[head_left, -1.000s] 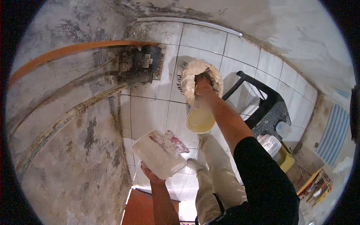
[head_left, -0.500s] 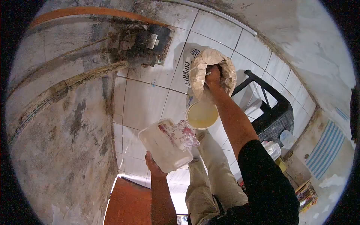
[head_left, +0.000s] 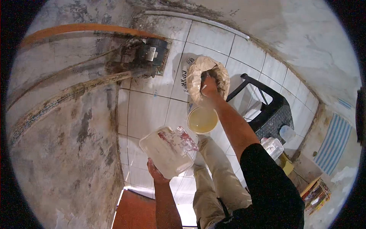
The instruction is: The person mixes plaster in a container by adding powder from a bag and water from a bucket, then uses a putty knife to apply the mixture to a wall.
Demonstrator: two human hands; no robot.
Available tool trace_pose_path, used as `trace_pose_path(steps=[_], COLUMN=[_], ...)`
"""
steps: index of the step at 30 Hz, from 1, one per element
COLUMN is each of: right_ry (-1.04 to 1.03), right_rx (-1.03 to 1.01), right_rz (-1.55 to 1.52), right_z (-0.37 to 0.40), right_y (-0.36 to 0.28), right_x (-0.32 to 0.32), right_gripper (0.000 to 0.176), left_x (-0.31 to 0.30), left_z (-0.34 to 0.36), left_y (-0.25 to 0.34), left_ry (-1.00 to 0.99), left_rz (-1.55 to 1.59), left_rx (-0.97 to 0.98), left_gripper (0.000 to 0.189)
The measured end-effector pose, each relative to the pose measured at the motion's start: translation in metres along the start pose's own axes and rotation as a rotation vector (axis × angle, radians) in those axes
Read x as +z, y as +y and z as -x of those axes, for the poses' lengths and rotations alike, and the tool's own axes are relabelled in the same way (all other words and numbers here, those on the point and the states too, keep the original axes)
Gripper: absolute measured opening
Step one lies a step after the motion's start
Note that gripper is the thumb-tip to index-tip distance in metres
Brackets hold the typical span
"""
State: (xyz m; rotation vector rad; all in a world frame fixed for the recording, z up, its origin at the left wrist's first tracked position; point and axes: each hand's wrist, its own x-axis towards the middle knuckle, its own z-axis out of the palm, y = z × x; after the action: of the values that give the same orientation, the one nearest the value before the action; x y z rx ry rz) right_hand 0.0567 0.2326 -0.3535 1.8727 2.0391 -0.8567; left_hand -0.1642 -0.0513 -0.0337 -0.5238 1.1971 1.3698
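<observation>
My left hand (head_left: 155, 172) grips the near edge of a white plastic tub (head_left: 164, 152) and holds it up over the tiled floor. A putty knife with a red-stained blade (head_left: 179, 138) lies across the tub. My right hand (head_left: 209, 86) reaches down into the open mouth of a paper sack (head_left: 197, 80) that stands on the floor; its fingers are hidden inside, so a grasp cannot be seen. A small bucket of yellowish liquid (head_left: 202, 120) sits just in front of the sack, under my right forearm.
A rough stained wall (head_left: 68, 126) fills the left side, with an orange pipe (head_left: 84, 28) and a broken-out box (head_left: 145, 55). A black plastic stool (head_left: 267, 107) stands right of the sack, with plastic containers (head_left: 274, 147) beside it. A striped mat (head_left: 335, 137) lies far right.
My right hand has stayed inside the sack, shifting slightly. The tub in my left hand has held roughly the same height. The view has swung a little.
</observation>
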Motion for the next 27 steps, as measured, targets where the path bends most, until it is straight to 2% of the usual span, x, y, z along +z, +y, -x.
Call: trace_pose_path(steps=[1,5,7,10,14,16,17,22,23,24,26,27], right_ry=[0.195,0.181,0.373,0.405,0.468,0.329,0.333,0.206,-0.021,-0.008,0.077,0.171], right_rx=[-0.219,-0.197,-0.157,-0.1,-0.032,0.113,0.115,-0.074,0.139,0.135,-0.002,0.13], right_rz=[-0.148,-0.151,-0.486,-0.532,-0.584,-0.494,-0.493,-0.018,-0.081,-0.08,0.09,-0.203], right_z=[0.001,-0.013,-0.009,0.003,0.013,0.018,0.023,0.037,0.023,0.043,0.106,0.116], right_y=[0.015,0.001,-0.004,-0.017,-0.034,-0.038,-0.04,-0.027,-0.019,-0.037,-0.072,-0.074], right_x=[0.003,-0.006,-0.005,-0.012,-0.036,-0.044,-0.048,-0.025,-0.009,-0.048,-0.119,-0.124], right_gripper=[0.05,0.054,0.036,0.035,0.033,0.029,0.029,0.024,0.038,0.038,0.056,0.069], left_x=[-0.001,0.003,0.013,0.022,0.045,0.053,0.055,0.052,0.052,0.053,0.058,0.065], left_z=[0.0,0.0,-0.004,-0.01,-0.008,-0.001,0.002,0.018,0.021,0.026,0.038,0.045], left_y=[-0.001,-0.002,0.002,0.007,0.014,0.017,0.018,0.021,0.021,0.022,0.027,0.03], left_ry=[-0.008,-0.044,-0.075,-0.126,-0.102,-0.066,-0.07,-0.091,-0.103,-0.088,-0.09,-0.086], left_rz=[0.005,-0.047,-0.039,0.024,-0.044,-0.027,-0.027,-0.004,0.001,0.047,0.092,0.087], left_rx=[0.008,0.009,-0.005,-0.023,-0.024,-0.02,-0.022,-0.008,-0.003,-0.007,-0.006,0.001], left_gripper=[0.072,0.071,0.07,0.068,0.069,0.069,0.069,0.067,0.067,0.067,0.066,0.066])
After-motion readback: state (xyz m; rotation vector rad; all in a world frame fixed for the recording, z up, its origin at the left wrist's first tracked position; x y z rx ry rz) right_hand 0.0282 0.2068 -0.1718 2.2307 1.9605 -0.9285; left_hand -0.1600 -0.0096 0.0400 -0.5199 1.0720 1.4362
